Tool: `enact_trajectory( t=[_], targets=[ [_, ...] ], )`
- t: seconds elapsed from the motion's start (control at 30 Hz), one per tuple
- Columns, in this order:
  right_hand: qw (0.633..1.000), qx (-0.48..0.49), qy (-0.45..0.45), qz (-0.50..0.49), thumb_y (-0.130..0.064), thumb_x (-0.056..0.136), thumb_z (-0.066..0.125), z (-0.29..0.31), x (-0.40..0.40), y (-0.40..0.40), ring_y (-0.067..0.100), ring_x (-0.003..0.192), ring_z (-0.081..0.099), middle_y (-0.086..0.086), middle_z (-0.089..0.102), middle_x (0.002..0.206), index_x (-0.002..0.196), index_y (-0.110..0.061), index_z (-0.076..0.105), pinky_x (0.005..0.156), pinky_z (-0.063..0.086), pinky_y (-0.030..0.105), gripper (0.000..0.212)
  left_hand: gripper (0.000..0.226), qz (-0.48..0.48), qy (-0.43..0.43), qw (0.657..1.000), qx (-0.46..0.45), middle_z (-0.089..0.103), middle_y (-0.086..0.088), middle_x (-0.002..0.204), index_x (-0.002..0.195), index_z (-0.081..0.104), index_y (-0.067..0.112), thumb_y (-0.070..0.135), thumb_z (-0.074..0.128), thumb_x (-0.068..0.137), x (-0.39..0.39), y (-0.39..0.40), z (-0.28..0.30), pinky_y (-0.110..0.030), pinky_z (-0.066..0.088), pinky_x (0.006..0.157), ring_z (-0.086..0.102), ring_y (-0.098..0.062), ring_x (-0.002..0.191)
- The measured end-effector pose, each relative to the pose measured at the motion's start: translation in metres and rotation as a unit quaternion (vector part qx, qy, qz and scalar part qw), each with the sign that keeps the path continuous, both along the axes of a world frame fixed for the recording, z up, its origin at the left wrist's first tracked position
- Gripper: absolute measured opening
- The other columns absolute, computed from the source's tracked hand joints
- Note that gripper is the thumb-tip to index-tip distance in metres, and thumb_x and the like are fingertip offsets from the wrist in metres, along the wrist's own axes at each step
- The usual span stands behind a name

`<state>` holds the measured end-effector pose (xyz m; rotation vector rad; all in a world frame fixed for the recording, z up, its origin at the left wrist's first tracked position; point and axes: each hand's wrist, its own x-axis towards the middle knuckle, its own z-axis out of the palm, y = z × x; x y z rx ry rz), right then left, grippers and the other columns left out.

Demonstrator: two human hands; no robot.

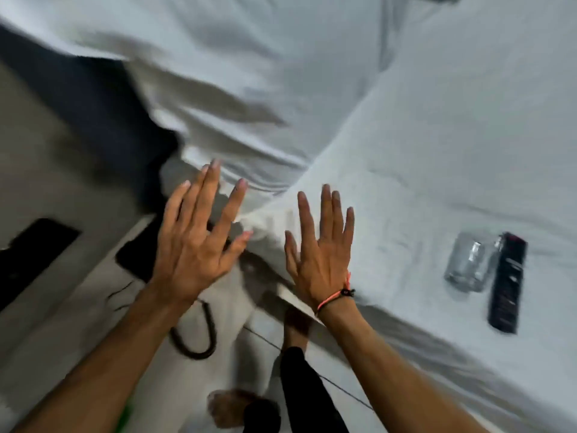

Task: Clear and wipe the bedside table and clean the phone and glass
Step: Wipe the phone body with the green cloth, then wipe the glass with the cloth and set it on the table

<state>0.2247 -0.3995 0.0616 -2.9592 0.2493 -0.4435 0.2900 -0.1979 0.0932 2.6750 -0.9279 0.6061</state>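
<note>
Both hands are held out in front of the person, backs toward the camera, with nothing in either. The left hand (195,245) has its fingers straight and fanned wide apart, thumb out to the side, and it hangs over the near corner of the bed and a black flat object (137,254) that lies partly hidden beneath it; blur makes it impossible to tell whether this is the phone. The right hand (318,248) is likewise flat and spread, fingers straight and a little closer together, over the near edge of the white rumpled bed sheet (437,135); a thin pink and black cord bracelet (337,296) circles its wrist. Whether either hand touches the sheet cannot be told. On the sheet, well to the right of the right hand and near the bed's near edge, a clear drinking glass (468,264) lies on its side, just beside a long black remote control (507,282) that lies flat along it. A black coiled cord (199,339) loops over the pale surface below the left forearm, and another black rectangular object (34,257) sits at the left edge of that surface. The person's bare feet (228,407) and a black trouser leg (309,392) show on the pale tiled floor (343,376) beside the bed.
</note>
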Motion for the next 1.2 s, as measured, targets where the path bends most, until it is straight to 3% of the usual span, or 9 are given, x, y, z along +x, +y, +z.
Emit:
enact_trajectory(
  t=[0.2,0.33,0.5,0.57,0.67,0.77,0.97,1.1,1.2],
  targets=[
    [0.981,0.014,-0.006,-0.193,-0.04,0.098,0.047,0.007,-0.022,-0.122,0.034,0.152,0.013,0.018,0.016,0.164,0.156,-0.02,0.024,0.118,0.019,0.058,0.066,0.065,-0.116,0.013,0.993,0.035,0.027,-0.025,0.159,0.155,0.029,0.012,0.047,0.044,0.102,0.001,-0.139,-0.002,-0.052,0.036,0.113,0.028,-0.036,0.148],
    [0.951,0.012,0.021,-0.308,-0.041,0.098,0.043,0.002,-0.048,-0.192,0.032,0.152,0.012,0.016,0.012,0.165,0.157,-0.023,0.018,0.118,0.018,0.058,0.066,0.071,-0.18,0.043,0.978,0.096,0.015,-0.021,0.164,0.158,0.017,0.018,0.058,0.034,0.101,-0.006,-0.23,-0.019,-0.052,0.029,0.118,0.016,-0.033,0.153],
    [0.911,0.021,0.084,-0.403,-0.04,0.088,0.056,-0.016,-0.078,-0.244,0.033,0.152,0.015,0.018,0.01,0.165,0.158,-0.025,0.011,0.117,0.019,0.057,0.084,0.075,-0.235,0.073,0.964,0.106,0.011,-0.02,0.165,0.158,0.016,0.02,0.062,0.034,0.099,-0.02,-0.307,-0.044,-0.054,0.026,0.118,0.011,-0.033,0.154],
    [0.9,0.044,0.113,-0.419,-0.041,0.085,0.062,-0.022,-0.087,-0.258,0.035,0.148,0.024,0.019,0.008,0.165,0.158,-0.024,0.007,0.113,0.029,0.055,0.093,0.076,-0.251,0.078,0.96,0.102,0.013,-0.02,0.164,0.158,0.017,0.019,0.063,0.036,0.099,-0.022,-0.327,-0.053,-0.055,0.026,0.118,0.013,-0.033,0.153],
    [0.895,0.082,0.122,-0.421,-0.029,0.084,0.068,-0.023,-0.09,-0.268,0.039,0.129,0.045,0.02,0.006,0.164,0.158,-0.021,0.006,0.085,0.051,0.045,0.096,0.075,-0.256,0.077,0.958,0.103,0.015,-0.021,0.164,0.158,0.019,0.019,0.062,0.036,0.099,-0.021,-0.343,-0.061,-0.054,0.029,0.116,0.017,-0.033,0.153],
    [0.89,0.087,0.106,-0.435,-0.014,0.081,0.067,-0.022,-0.088,-0.271,0.038,0.122,0.049,0.017,0.01,0.164,0.157,-0.022,0.009,0.072,0.054,0.041,0.096,0.074,-0.251,0.076,0.961,0.089,0.018,-0.022,0.163,0.157,0.021,0.019,0.062,0.037,0.099,-0.017,-0.342,-0.06,-0.053,0.031,0.114,0.021,-0.033,0.152],
    [0.9,0.288,-0.012,-0.326,-0.022,0.083,0.069,-0.014,-0.087,-0.228,0.029,0.14,0.038,0.005,0.012,0.164,0.157,-0.024,-0.003,0.096,0.053,0.047,0.103,0.072,-0.199,0.089,0.974,0.058,0.017,-0.02,0.164,0.157,0.021,0.017,0.061,0.034,0.1,-0.001,-0.296,-0.053,-0.05,0.029,0.116,0.018,-0.03,0.153],
    [0.901,0.376,-0.031,-0.216,-0.028,0.08,0.077,-0.014,-0.079,-0.165,0.007,0.141,0.037,-0.004,0.024,0.162,0.158,-0.02,0.007,0.109,0.04,0.023,0.105,0.071,-0.15,0.073,0.984,0.059,0.021,-0.019,0.163,0.156,0.024,0.015,0.058,0.035,0.101,0.0,-0.23,-0.05,-0.048,0.034,0.114,0.027,-0.029,0.15],
    [0.9,0.406,-0.007,-0.156,-0.03,0.077,0.078,-0.015,-0.062,-0.108,0.009,0.138,0.042,-0.004,0.037,0.156,0.156,-0.024,0.017,0.106,0.047,0.041,0.1,0.07,-0.097,0.075,0.991,0.047,0.027,-0.02,0.161,0.155,0.029,0.014,0.057,0.038,0.101,-0.001,-0.16,-0.048,-0.048,0.036,0.111,0.034,-0.03,0.147]
  ],
)
